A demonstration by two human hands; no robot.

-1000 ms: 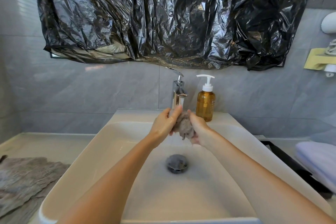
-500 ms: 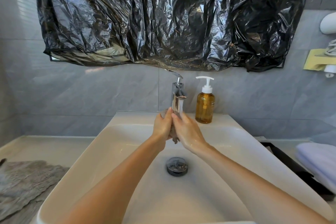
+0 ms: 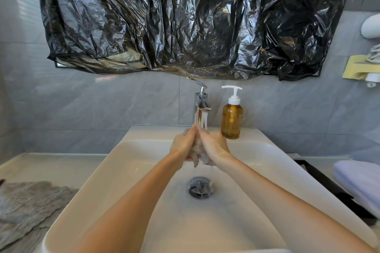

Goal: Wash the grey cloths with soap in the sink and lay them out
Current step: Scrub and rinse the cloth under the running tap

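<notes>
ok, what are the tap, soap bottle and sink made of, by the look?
Tap: polished metal, probably chromed; mirror reflections. Soap bottle: translucent amber, plastic or glass, cannot tell; white pump. Sink: glossy off-white, likely ceramic; smooth sheen.

The sheet was thin black plastic, crinkled and glossy. The tap was polished metal, the sink smooth, glossy white. The bottle was clear amber plastic with a white pump. The wet cloth looked sodden and fuzzy; the counter cloths were grey, rough and wrinkled.
</notes>
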